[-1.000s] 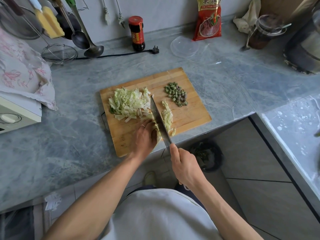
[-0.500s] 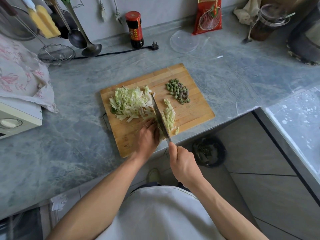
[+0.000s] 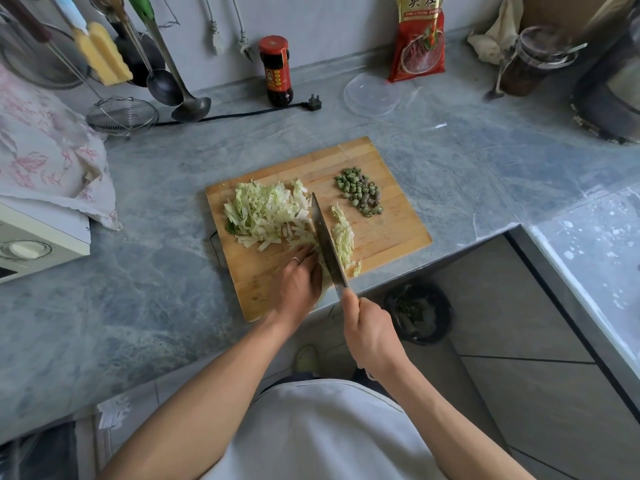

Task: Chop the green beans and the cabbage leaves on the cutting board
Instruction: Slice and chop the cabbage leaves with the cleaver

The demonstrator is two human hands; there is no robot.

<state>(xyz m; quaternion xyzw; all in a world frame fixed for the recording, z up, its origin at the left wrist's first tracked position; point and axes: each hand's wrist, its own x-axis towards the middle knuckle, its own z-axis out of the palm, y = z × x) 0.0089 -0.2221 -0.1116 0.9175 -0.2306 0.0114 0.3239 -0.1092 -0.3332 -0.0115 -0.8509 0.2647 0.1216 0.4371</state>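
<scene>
Marbled grey counter (image 3: 145, 289) bears rectangular wooden board (image 3: 391, 216), shredded cabbage (image 3: 266, 213).

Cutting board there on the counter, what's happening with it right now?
A person is chopping cabbage on the cutting board. The right hand grips the knife, its blade down in the cabbage leaves. The left hand steadies the uncut part beside the blade. A strip of cut cabbage lies on the blade's other side. The green beans already sit chopped in a small pile toward the board's far right corner.
</scene>
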